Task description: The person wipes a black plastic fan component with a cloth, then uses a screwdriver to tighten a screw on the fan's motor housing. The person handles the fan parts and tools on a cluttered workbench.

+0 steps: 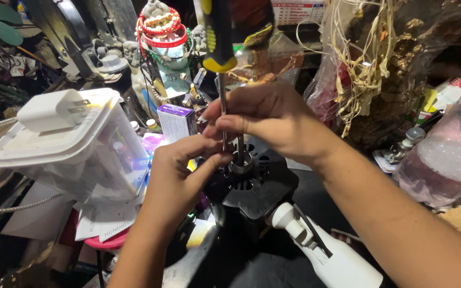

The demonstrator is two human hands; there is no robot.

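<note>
While steadied from both sides, screwdriver stands upright, tip down at metal shaft atop black motor housing, centre of view. Right hand: fingers pinched narrow around screwdriver shank. Left hand: thumb pressed against shaft collar, fingers curled. Beside left hand: clear plastic container carrying white plug adapter. White fan stand just below housing.
</note>
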